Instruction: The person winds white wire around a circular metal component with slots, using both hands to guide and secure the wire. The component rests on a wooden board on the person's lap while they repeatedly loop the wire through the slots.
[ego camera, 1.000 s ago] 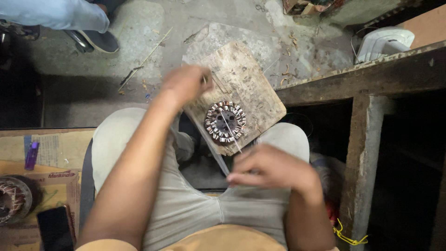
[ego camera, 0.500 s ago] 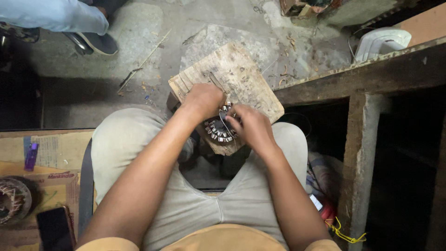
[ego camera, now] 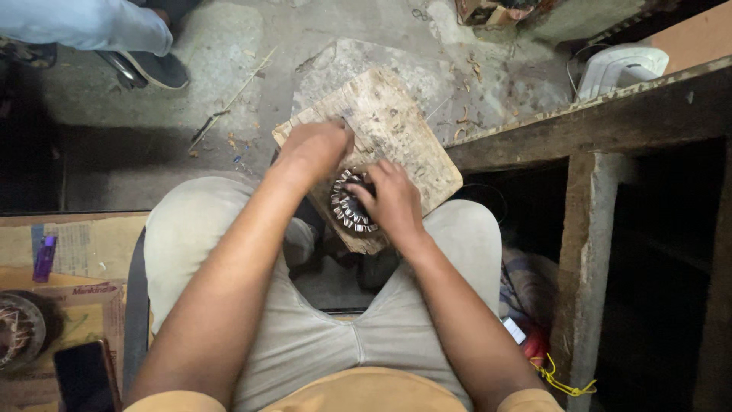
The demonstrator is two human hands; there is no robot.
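The person sits with knees apart, and a worn wooden block (ego camera: 396, 137) rests across the gap between the thighs, tilted toward the far right. On the near part of that block lies a round motor stator (ego camera: 347, 206) with a ring of metal teeth, partly hidden under both hands. The left hand (ego camera: 313, 149) lies on the block just at the stator's far-left edge, fingers curled down; whether they pinch anything or only press is not visible. The right hand (ego camera: 393, 200) covers the stator's right side with its fingers bent over the teeth, closed loosely on the part rather than spread, though what the fingertips hold, if anything, cannot be told. The likely trouble lies in the support: the block sits on soft trousers and its near corner overhangs the gap, so an uneven push from either hand could tip it and send the stator sliding off toward the concrete floor (ego camera: 152, 99). The teeth look sharp-edged, and fingers pressed among them could be nicked if the part turns suddenly. Any thin wire in the slots could snag or kink under a hurried pull. Another person's shoe (ego camera: 156, 70) stands at the far left, near enough that a dropped part could roll beneath it. A dark phone (ego camera: 84, 375) lies on cardboard at the near left, well apart.
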